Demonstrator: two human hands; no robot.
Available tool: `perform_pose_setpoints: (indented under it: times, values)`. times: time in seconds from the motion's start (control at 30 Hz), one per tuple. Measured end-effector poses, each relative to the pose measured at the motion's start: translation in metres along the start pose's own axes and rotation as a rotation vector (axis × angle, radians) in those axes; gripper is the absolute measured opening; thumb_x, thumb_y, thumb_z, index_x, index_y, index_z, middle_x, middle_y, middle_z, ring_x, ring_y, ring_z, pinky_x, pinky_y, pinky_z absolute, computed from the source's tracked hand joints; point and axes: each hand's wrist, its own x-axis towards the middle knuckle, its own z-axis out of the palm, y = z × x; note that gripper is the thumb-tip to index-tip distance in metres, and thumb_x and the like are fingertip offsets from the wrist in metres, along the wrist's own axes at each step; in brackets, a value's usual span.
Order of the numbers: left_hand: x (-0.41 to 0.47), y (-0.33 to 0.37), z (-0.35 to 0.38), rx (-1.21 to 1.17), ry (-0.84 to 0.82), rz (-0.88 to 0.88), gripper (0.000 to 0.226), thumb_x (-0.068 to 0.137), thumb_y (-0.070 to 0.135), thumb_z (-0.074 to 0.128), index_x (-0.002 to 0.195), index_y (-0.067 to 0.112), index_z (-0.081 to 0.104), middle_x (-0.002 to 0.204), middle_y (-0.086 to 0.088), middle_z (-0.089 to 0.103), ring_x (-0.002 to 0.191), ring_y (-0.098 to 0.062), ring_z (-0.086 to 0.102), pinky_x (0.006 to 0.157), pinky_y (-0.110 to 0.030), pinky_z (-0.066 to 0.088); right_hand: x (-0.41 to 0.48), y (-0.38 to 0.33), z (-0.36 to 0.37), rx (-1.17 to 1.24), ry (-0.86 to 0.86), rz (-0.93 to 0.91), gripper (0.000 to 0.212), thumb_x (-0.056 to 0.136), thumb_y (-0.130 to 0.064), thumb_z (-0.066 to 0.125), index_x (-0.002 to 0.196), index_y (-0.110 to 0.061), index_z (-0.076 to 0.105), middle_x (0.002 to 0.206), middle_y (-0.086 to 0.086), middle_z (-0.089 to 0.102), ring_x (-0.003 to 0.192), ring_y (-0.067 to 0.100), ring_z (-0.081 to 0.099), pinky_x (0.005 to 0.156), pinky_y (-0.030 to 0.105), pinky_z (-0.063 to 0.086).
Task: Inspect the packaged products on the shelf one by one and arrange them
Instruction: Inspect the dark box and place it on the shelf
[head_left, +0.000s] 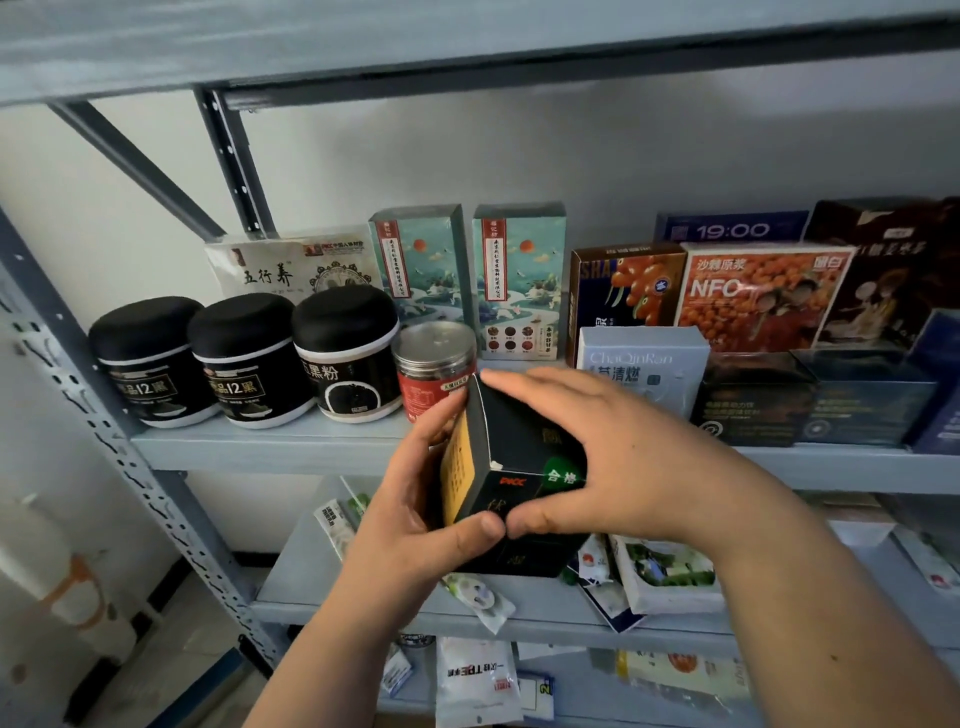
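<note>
A black box with a yellow side panel and a green round sticker is held in front of the grey shelf, tilted. My left hand grips its left side and lower edge, thumb across the front. My right hand grips it from the right, fingers over the top, thumb at the lower front. On the shelf behind stand three black jars, a red-labelled clear jar, two teal boxes, orange berry boxes and a pale blue box.
Dark boxes fill the shelf's right side. A white pouch leans at the back left. The lower shelves hold loose sachets and packets. A perforated grey upright runs down the left.
</note>
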Motion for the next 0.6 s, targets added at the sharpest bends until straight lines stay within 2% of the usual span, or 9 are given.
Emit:
perform_pose_setpoints:
  times: [0.1,0.17,0.23,0.3,0.33,0.4,0.47,0.5,0.6]
  values:
    - [0.005,0.008,-0.01,0.146,-0.037,0.038,0.089,0.078,0.05,0.083,0.153,0.026,0.041,0.15,-0.002,0.051,0.139,-0.021,0.05,0.102,-0.034,0.052,0.006,-0.005,-0.003,-0.057,0.028,0.0,0.11,0.072,-0.075,0.072,0.156,-0.058,0.003,0.158,-0.026,0.021,0.14,-0.003,0.016,0.116,0.027,0.027]
    - [0.012,0.013,-0.023,0.395,0.016,0.142,0.073,0.089,0.062,0.065,0.149,0.025,0.047,0.147,0.0,0.052,0.139,-0.02,0.049,0.103,-0.033,0.051,0.01,-0.005,-0.006,-0.105,0.059,0.015,0.11,0.072,-0.078,0.068,0.156,-0.057,0.0,0.158,-0.023,0.02,0.142,0.002,0.017,0.119,0.033,0.029]
    - [0.021,0.02,-0.036,0.703,0.113,0.261,0.059,0.098,0.066,0.045,0.145,0.031,0.05,0.148,0.009,0.049,0.142,-0.016,0.044,0.112,-0.027,0.04,0.015,-0.005,-0.01,-0.185,0.08,0.036,0.11,0.073,-0.081,0.065,0.157,-0.055,-0.002,0.16,-0.019,0.019,0.145,0.007,0.016,0.122,0.035,0.023]
    - [0.036,0.024,-0.047,0.972,0.15,0.302,0.051,0.104,0.05,0.042,0.15,0.03,0.044,0.156,0.019,0.039,0.151,-0.01,0.028,0.119,-0.017,0.023,0.023,-0.005,-0.014,-0.28,0.092,0.039,0.109,0.076,-0.082,0.062,0.159,-0.05,-0.001,0.163,-0.013,0.02,0.15,0.012,0.015,0.126,0.035,0.005]
    - [0.045,0.024,-0.05,1.132,0.138,0.322,0.053,0.103,0.037,0.046,0.154,0.023,0.04,0.159,0.014,0.036,0.155,-0.012,0.021,0.122,-0.019,0.016,0.028,-0.004,-0.015,-0.334,0.093,0.035,0.109,0.077,-0.082,0.06,0.16,-0.047,-0.001,0.164,-0.009,0.021,0.152,0.015,0.015,0.126,0.037,-0.003]
    - [0.061,0.019,-0.056,1.459,0.069,0.349,0.068,0.095,0.021,0.056,0.158,0.012,0.033,0.163,-0.005,0.034,0.156,-0.025,0.016,0.125,-0.037,0.01,0.038,-0.004,-0.014,-0.443,0.095,0.037,0.109,0.079,-0.082,0.058,0.161,-0.044,-0.003,0.167,-0.002,0.021,0.155,0.019,0.015,0.125,0.043,-0.011]
    - [0.072,0.014,-0.056,1.677,-0.001,0.313,0.077,0.088,0.029,0.059,0.157,0.008,0.033,0.161,-0.012,0.037,0.153,-0.033,0.024,0.124,-0.05,0.009,0.048,-0.003,-0.012,-0.513,0.089,0.051,0.108,0.081,-0.081,0.057,0.161,-0.041,-0.003,0.167,0.004,0.022,0.155,0.023,0.016,0.127,0.049,-0.01]
    - [0.074,0.013,-0.055,1.73,-0.03,0.297,0.078,0.086,0.038,0.053,0.156,0.007,0.036,0.158,-0.013,0.043,0.151,-0.033,0.031,0.124,-0.054,0.01,0.053,-0.002,-0.01,-0.531,0.077,0.063,0.108,0.081,-0.081,0.057,0.162,-0.039,-0.002,0.167,0.006,0.023,0.155,0.025,0.016,0.127,0.052,-0.009]
    - [0.075,0.011,-0.05,1.77,-0.056,0.266,0.082,0.083,0.053,0.04,0.152,0.009,0.045,0.151,-0.009,0.052,0.146,-0.029,0.042,0.12,-0.068,0.016,0.065,0.004,-0.009,-0.557,0.047,0.099,0.105,0.084,-0.079,0.056,0.162,-0.038,0.001,0.168,0.009,0.022,0.156,0.027,0.016,0.127,0.055,-0.007]
